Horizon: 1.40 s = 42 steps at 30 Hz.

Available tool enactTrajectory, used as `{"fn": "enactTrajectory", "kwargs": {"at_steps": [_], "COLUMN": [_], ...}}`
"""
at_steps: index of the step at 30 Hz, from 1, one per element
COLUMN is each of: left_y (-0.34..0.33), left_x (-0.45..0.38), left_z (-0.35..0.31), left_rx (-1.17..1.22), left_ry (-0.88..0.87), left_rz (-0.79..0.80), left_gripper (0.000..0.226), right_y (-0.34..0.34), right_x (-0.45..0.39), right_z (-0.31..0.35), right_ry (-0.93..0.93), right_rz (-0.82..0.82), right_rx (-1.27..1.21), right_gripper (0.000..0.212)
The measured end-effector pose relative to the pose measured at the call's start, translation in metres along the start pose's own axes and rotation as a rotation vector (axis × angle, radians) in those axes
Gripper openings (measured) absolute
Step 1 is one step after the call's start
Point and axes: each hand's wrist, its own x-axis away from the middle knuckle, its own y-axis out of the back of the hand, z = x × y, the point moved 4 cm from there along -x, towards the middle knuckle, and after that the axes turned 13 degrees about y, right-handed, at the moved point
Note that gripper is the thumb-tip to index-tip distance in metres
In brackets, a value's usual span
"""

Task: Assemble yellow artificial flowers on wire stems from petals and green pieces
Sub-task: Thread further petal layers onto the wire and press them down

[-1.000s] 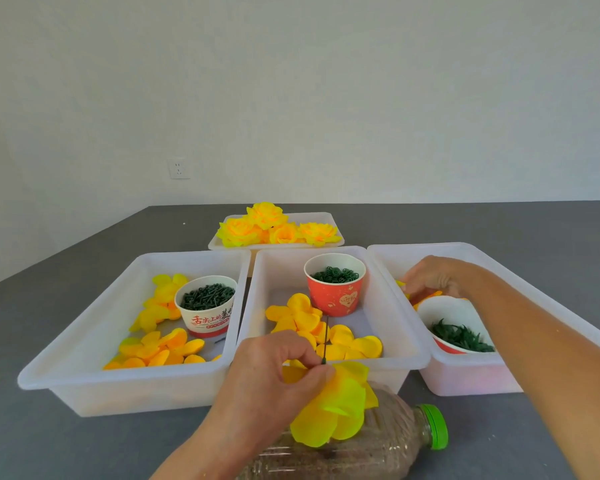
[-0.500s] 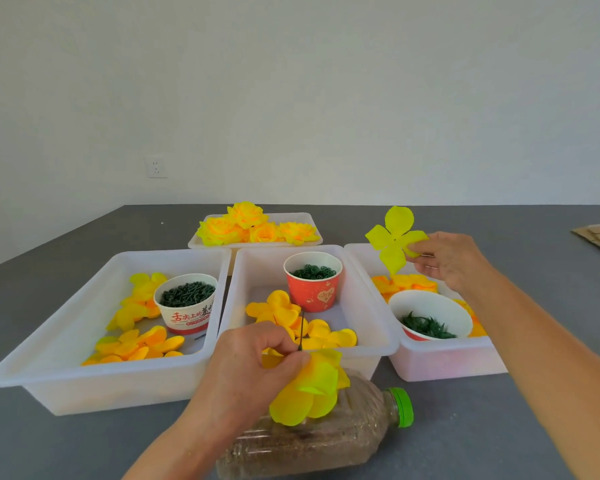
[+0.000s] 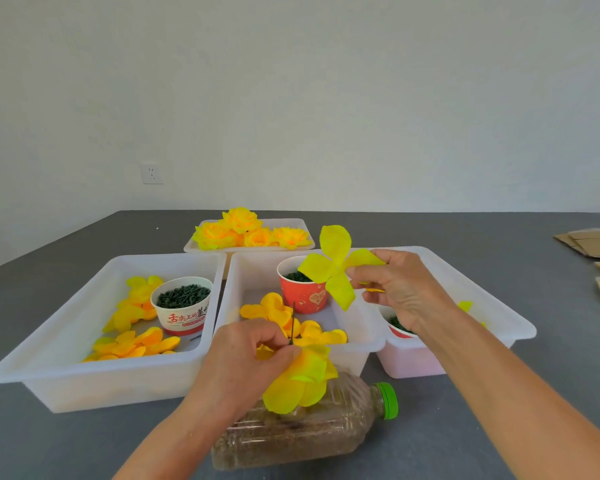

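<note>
My left hand [image 3: 243,362] pinches a partly built yellow flower [image 3: 300,381] on a thin dark wire stem [image 3: 292,323], whose tip points up above my fingers. My right hand [image 3: 399,289] holds a flat yellow-green four-lobed petal piece [image 3: 335,265] by one lobe, up over the middle tray [image 3: 357,337] and to the upper right of the stem. Loose orange-yellow petals [image 3: 278,313] lie in the middle tray beside a red cup of green pieces [image 3: 302,292].
The left tray [image 3: 32,368] holds petals and a white cup of green pieces [image 3: 182,304]. The right tray [image 3: 499,320] holds another cup, mostly hidden by my arm. Finished flowers [image 3: 246,232] fill the far tray. A plastic bottle [image 3: 309,427] lies near me. Cardboard [image 3: 593,242] lies far right.
My right hand lifted a yellow-green petal piece out of the right tray and carried it left, over the middle tray toward the stem. My left hand kept holding the flower.
</note>
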Motion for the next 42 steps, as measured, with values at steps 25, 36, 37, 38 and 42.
{"fn": "enactTrajectory", "kwargs": {"at_steps": [25, 36, 37, 38, 42], "left_y": [-0.004, -0.002, -0.002, -0.002, -0.002], "left_x": [-0.001, -0.001, -0.001, -0.001, -0.001], "left_z": [0.003, 0.001, 0.001, 0.001, 0.001], "left_rx": [0.046, 0.044, 0.045, 0.045, 0.044], "left_ry": [0.065, 0.022, 0.022, 0.021, 0.029], "left_rz": [0.043, 0.029, 0.029, 0.030, 0.031], "left_gripper": [0.017, 0.009, 0.009, 0.009, 0.009], "right_y": [-0.053, -0.059, -0.059, -0.059, -0.057], "right_x": [0.048, 0.043, 0.044, 0.045, 0.048], "right_z": [-0.011, -0.008, -0.007, -0.006, 0.000], "right_ry": [0.236, 0.059, 0.070, 0.084, 0.181], "right_rz": [0.142, 0.178, 0.183, 0.185, 0.177], "right_rx": [-0.023, -0.389, -0.387, -0.378, -0.316], "right_gripper": [0.017, 0.031, 0.029, 0.028, 0.025]}}
